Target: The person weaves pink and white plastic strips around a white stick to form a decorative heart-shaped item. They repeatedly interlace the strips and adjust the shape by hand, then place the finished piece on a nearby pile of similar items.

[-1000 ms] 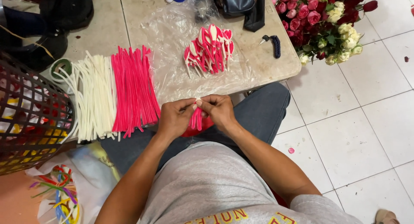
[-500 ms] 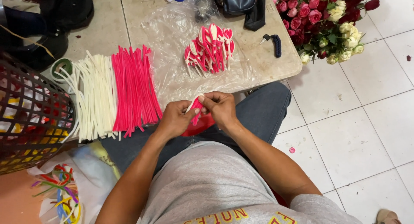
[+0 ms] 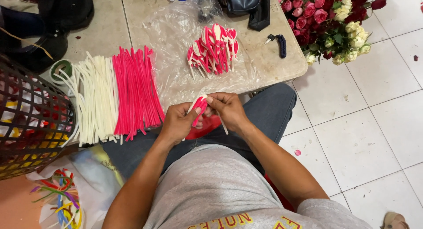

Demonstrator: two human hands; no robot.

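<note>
Both hands meet over my lap at the table's front edge. My left hand (image 3: 176,122) and my right hand (image 3: 227,109) pinch a small petal-shaped loop (image 3: 198,106) bent from pink and white fuzzy stems; a white stem end hangs below my right fingers. A heap of finished pink-and-white loops (image 3: 213,48) lies on clear plastic sheet (image 3: 176,39) just beyond my hands. Straight pink stems (image 3: 136,92) and white stems (image 3: 94,101) are laid side by side on the table to the left. Something red (image 3: 207,125) rests on my lap under the hands.
A dark wire basket (image 3: 31,123) stands at the left. A bunch of red, pink and cream roses (image 3: 330,22) hangs off the table's right corner. A black bag (image 3: 240,0), a key with dark cord (image 3: 277,41), green tape roll (image 3: 59,70), colourful stems in a bag (image 3: 61,198).
My hands have lifted slightly toward the table and bent the stems into a tighter pink-and-white loop; the white end now hangs down by my right hand.
</note>
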